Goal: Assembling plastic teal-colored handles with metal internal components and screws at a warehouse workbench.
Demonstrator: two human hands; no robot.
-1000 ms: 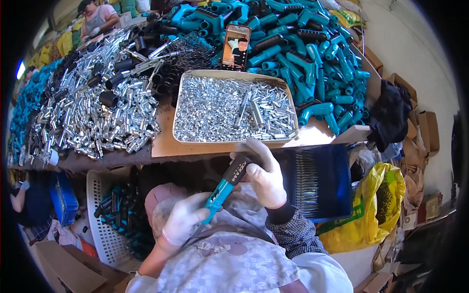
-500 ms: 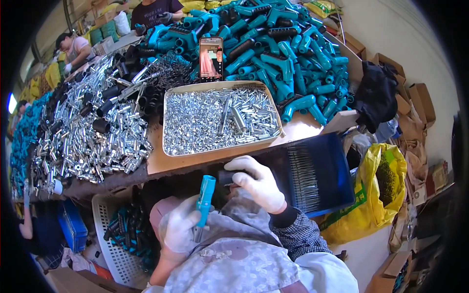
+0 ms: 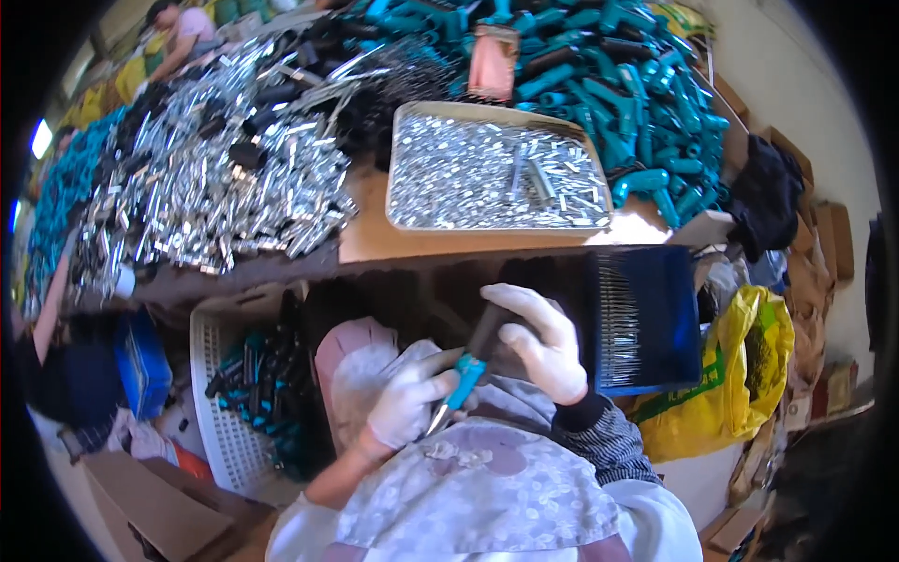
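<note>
My left hand (image 3: 403, 408), in a pale glove, is closed around a teal tool handle (image 3: 463, 382). From the handle's lower end a silver metal piece (image 3: 437, 420) sticks out toward my apron. At the upper end a black sleeve (image 3: 490, 330) meets the teal part; whether it is pushed over it or only touching, I cannot tell. My right hand (image 3: 546, 345), also gloved, grips that black sleeve with fingers across its top and thumb at its side. Both hands are held above my lap, in front of the bench edge.
A shallow tray (image 3: 500, 227) of small metal parts lies on the bench, with a phone (image 3: 493, 64) behind. Metal pieces (image 3: 215, 187) are heaped left, teal handles (image 3: 618, 103) behind right. A blue tray (image 3: 667, 328) of thin rods, a yellow bag (image 3: 693, 417) and a white basket (image 3: 217, 393) stand nearby.
The teal handle has tilted and come up against the black sleeve, which was apart from it before. The view has shifted, so the bench appears higher and further right.
</note>
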